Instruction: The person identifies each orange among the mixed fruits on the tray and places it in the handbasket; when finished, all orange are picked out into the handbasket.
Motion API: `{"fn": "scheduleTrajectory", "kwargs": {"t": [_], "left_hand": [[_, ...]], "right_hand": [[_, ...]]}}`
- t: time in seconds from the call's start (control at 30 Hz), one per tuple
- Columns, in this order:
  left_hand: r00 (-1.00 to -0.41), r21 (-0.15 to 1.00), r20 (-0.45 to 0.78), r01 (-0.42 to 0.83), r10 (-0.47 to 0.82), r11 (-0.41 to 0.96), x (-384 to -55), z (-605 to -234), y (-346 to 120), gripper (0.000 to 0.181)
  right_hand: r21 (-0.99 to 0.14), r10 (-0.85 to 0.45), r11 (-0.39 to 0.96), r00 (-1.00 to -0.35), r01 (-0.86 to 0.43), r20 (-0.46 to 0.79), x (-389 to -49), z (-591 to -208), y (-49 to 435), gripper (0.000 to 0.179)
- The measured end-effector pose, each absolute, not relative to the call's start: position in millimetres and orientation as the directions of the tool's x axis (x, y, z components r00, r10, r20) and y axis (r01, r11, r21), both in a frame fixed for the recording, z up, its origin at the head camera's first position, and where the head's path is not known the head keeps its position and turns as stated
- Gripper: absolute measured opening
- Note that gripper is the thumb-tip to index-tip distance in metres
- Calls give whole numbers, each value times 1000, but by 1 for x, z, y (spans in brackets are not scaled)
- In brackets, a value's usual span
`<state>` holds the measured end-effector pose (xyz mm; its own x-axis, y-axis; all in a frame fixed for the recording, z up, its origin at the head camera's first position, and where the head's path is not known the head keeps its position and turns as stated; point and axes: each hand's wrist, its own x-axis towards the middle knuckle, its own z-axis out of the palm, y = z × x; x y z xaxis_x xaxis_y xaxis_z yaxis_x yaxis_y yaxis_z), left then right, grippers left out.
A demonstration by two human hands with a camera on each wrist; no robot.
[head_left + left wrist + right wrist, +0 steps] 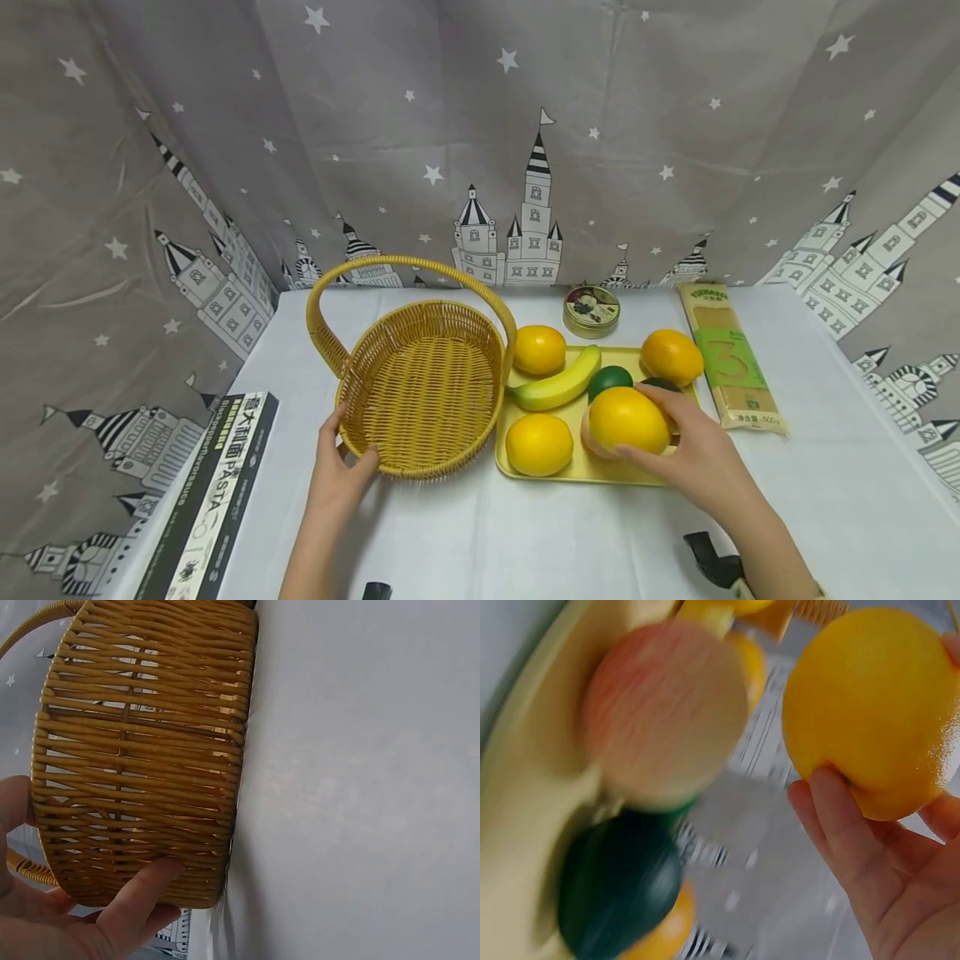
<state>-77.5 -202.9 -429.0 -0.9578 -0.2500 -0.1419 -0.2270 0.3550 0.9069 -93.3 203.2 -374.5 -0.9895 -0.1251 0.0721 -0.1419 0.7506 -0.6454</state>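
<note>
My right hand (693, 450) holds an orange (628, 421) above the front right of a yellow tray (457, 479). Below it in the right wrist view are a blurred red-and-yellow fruit (667, 712), like a peach or apple, and a dark green fruit (619, 885), like an avocado. On the left, a woven basket (420, 400) with a tall handle stands with nothing inside. My left hand (337, 475) grips its near left side. In the left wrist view, the thumb or a finger (142, 900) lies against the basket's outer wall (150, 765).
The tray also bears a banana (558, 383), a green fruit (609, 382) and several yellow-orange fruits. A round tin (591, 312) stands behind it, a noodle pack (731, 358) lies to its right. Pasta boxes (210, 500) lie at the table's left edge.
</note>
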Motion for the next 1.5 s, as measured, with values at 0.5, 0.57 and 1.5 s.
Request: {"fn": "scheduleTrajectory", "kwargs": {"t": [0.5,0.57,1.5], "left_hand": [[-955,900,-128,-225,-267,373,-71,-428,-198,86],[-952,898,-129,-230,-277,376,-71,-429,-198,86],[-955,912,-124,-217,-269,349,-70,-430,-196,86]], "right_hand": [[-749,-434,539,-889,-386,146,-130,-363,79,77],[-734,-474,542,-870,-410,136,-138,-364,63,77],[-395,-659,699,-752,-596,-30,-152,-399,-4,69]]}}
